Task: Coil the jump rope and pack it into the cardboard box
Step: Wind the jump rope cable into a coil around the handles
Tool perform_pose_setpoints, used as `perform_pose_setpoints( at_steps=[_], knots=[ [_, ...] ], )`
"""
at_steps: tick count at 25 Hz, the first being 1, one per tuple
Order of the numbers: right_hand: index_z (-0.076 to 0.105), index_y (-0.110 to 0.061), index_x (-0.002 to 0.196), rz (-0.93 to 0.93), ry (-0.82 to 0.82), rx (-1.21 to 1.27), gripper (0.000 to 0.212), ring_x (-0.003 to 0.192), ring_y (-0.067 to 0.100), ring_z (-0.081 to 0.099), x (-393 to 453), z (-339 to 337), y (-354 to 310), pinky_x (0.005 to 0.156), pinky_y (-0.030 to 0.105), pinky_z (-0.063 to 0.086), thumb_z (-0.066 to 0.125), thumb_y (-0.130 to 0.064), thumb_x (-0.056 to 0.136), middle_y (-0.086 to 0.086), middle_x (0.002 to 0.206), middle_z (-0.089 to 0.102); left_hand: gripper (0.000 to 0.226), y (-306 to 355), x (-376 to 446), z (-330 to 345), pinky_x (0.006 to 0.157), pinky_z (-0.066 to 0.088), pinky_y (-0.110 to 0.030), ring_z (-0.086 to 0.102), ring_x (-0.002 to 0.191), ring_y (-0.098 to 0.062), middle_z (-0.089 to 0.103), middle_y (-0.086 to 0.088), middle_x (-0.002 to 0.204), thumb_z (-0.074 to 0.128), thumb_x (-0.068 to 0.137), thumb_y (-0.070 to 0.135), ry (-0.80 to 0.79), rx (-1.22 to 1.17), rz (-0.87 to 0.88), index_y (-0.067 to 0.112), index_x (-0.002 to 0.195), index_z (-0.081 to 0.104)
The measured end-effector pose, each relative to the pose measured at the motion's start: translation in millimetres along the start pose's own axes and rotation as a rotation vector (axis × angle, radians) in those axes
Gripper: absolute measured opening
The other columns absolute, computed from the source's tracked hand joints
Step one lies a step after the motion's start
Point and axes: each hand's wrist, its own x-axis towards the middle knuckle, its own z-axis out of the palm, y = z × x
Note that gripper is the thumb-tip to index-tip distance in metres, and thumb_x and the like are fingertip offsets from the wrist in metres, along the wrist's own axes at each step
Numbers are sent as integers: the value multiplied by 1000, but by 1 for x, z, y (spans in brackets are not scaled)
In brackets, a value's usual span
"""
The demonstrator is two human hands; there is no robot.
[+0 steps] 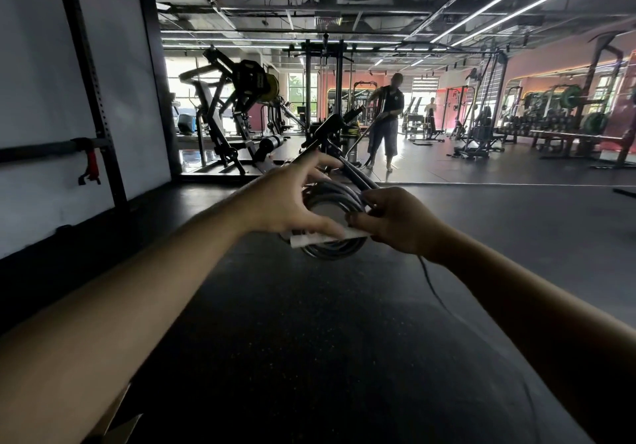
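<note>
Your 2 hands hold 1 jump rope, wound into a round grey coil between them. Your left hand cups its rim; your right hand pinches the coil and 2 slim black handles above it. Below lies speckled black rubber floor.

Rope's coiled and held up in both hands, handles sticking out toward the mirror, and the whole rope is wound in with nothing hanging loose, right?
Not quite. The head view shows a loose strand trailing below the right hand. The rest stands: both hands, left hand included, hold the coiled rope, handles pointing away.
</note>
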Motion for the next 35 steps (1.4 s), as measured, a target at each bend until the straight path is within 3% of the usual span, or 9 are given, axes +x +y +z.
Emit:
perform_pose_setpoints(
  at_steps=[2,7,10,13,18,22,26,31,35],
  knots=[
    [68,-29,73,-33,-76,-172,17,48,0,55,6,-4,-1,55,22,41,74,-26,88,-13,56,62,104,13,2,9,100,47,-31,60,120,-13,61,11,139,94,58,53,-105,294,53,39,146,41],
    [69,-39,82,-85,-166,-264,9,62,6,63,3,-1,4,63,29,51,77,-36,83,-12,68,68,78,9,6,37,80,49,-28,64,104,-13,68,13,113,94,58,51,-151,235,-51,35,125,58],
    [75,-32,79,2,-179,-54,13,53,5,55,-4,-5,1,54,24,43,78,-44,84,-8,60,66,60,6,6,44,75,53,-30,68,94,-14,73,9,102,92,64,48,-114,210,-71,28,114,66],
    [78,-17,86,63,-108,327,44,54,20,50,-14,-14,0,50,29,38,58,-56,92,6,60,61,53,7,5,39,80,60,-35,73,90,-15,79,6,101,91,68,44,-27,133,-46,26,114,72],
    [66,-8,104,208,84,638,72,57,21,49,-19,-18,14,51,29,39,36,-72,96,10,69,56,31,0,-1,43,62,52,-31,73,73,-25,79,-1,87,85,81,31,227,-555,-69,14,106,75],
    [64,-6,114,171,95,662,82,58,15,50,-27,22,-6,49,25,39,33,-79,92,5,74,59,15,24,2,79,54,46,-24,56,49,1,68,2,71,72,94,26,675,-1056,-163,11,90,70],
    [65,-7,86,238,456,896,42,47,3,53,-26,64,-37,41,17,40,61,-47,96,-2,61,59,23,34,8,107,57,50,-21,63,70,-9,68,3,77,70,94,42,960,-1100,-325,20,89,73],
    [63,-9,76,260,523,873,31,45,3,51,-21,70,-27,42,17,42,63,-30,99,-2,57,56,32,22,1,111,68,52,-31,62,71,-11,65,9,69,69,90,54,817,-1022,-396,23,87,71],
    [61,-13,70,237,414,638,34,41,3,45,-18,45,-19,40,17,36,61,-29,100,-2,55,53,60,0,-8,80,101,52,-38,66,114,-16,70,1,124,76,84,54,800,-953,-320,24,133,58]
  ],
)
